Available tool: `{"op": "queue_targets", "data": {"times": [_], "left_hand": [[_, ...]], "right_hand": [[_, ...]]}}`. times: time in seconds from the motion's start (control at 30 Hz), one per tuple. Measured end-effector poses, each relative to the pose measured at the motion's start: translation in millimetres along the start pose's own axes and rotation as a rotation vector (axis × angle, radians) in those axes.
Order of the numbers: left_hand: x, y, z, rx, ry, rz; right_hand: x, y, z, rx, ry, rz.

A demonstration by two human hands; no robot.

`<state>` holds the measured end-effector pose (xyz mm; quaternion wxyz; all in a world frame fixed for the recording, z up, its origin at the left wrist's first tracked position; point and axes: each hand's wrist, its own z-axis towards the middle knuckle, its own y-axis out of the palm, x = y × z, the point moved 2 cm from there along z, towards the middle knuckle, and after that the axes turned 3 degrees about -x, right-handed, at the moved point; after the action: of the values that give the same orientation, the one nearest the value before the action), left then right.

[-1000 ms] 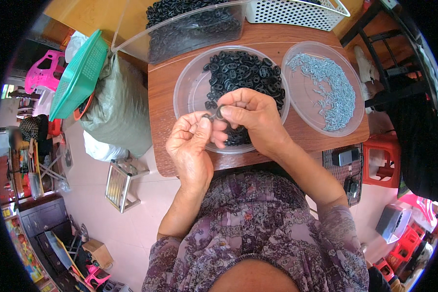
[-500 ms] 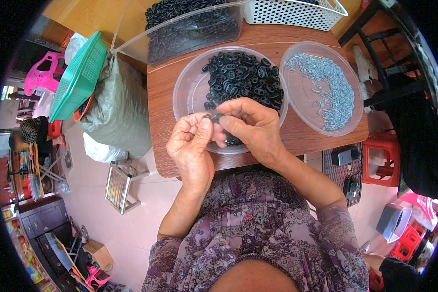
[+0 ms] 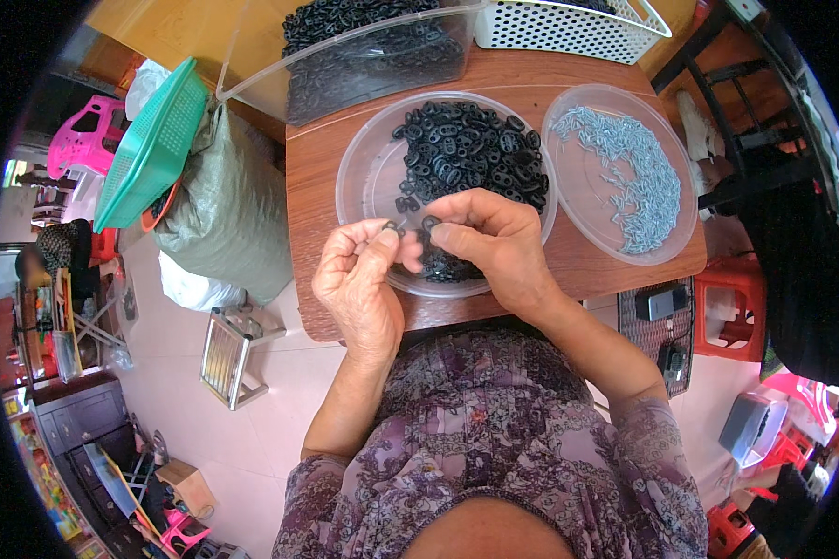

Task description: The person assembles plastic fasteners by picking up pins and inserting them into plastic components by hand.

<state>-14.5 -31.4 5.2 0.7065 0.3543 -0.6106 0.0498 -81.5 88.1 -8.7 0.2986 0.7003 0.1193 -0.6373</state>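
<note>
My left hand (image 3: 356, 284) pinches a small black plastic piece with round holes (image 3: 393, 227) between thumb and forefinger. A similar black piece (image 3: 430, 224) is gripped between the thumb and forefinger of my right hand (image 3: 496, 244), a short gap away. Both hands hover over the near side of a round clear plastic bowl (image 3: 368, 177). Inside it lies a heap of black two-holed pieces (image 3: 471, 154), partly hidden by my right hand. Beside the bowl, on the right, a shallow round clear dish (image 3: 589, 191) holds many small silvery-blue pins or screws (image 3: 655, 200).
The wooden tabletop (image 3: 312, 200) bears everything. At its back stand a large clear bin (image 3: 373, 84) of black pieces and a white perforated basket (image 3: 569, 33). Left of the table are a green basket (image 3: 149, 154) and a full sack (image 3: 238, 205); a red stool (image 3: 732, 307) stands right.
My hands have drawn slightly apart. The black pieces, close together at my fingertips before, now show separately, one in each hand.
</note>
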Motion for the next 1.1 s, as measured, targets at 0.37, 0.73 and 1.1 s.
{"op": "queue_targets", "data": {"times": [0.37, 0.73, 1.1], "left_hand": [[1, -6, 3, -0.039, -0.045, -0.083], [6, -4, -4, -0.068, -0.013, 0.081], [6, 2, -9, -0.061, -0.089, 0.202]], "right_hand": [[-2, 2, 3, 0.006, 0.063, 0.075], [-1, -2, 9, -0.05, 0.259, 0.348], [-1, 0, 9, 0.004, 0.158, 0.261]]}}
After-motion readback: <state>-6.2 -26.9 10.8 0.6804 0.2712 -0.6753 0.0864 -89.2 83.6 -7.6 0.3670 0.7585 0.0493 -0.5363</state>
